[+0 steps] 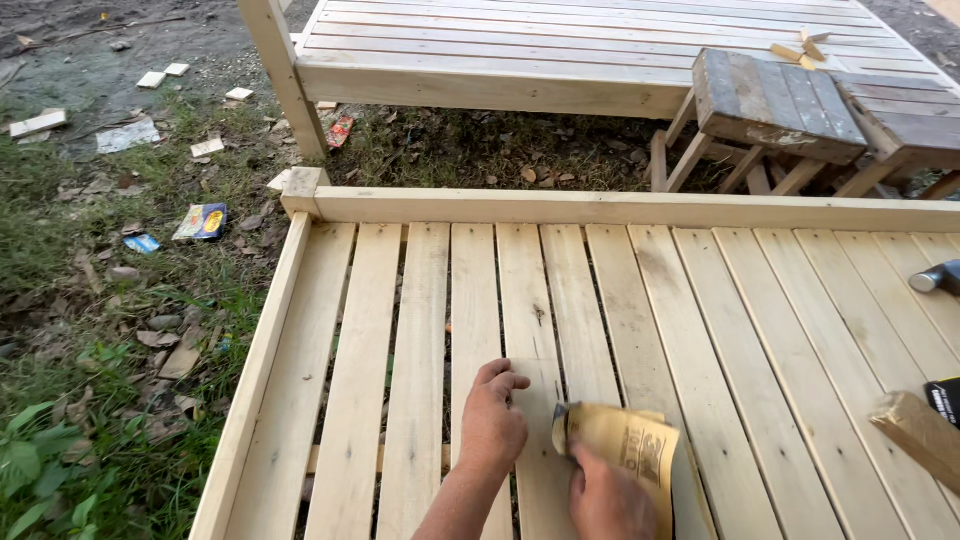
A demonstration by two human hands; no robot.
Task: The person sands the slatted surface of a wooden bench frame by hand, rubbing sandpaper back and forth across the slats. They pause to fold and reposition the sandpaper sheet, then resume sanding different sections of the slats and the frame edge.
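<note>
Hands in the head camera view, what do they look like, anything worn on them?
Both the left hand and the right hand are bare: no gloves, rings or watch visible. The forearms that show are bare too, with no sleeves in view.

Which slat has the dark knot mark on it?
The slat under the left hand's fingertips, fifth from the frame's left rail; a small dark spot sits midway along it, while neighbouring slats look plain.

- Slatted frame point(640, 300) under your hands: pale bare wood, matt, unpainted, w/ small dark knots.
- Sheet point(628, 450) in your right hand point(605, 500): tan paper, matt, creased.
- Stool point(775, 105): grey weathered wood, rough.
- Hammer head point(937, 277): shiny metal.
</note>
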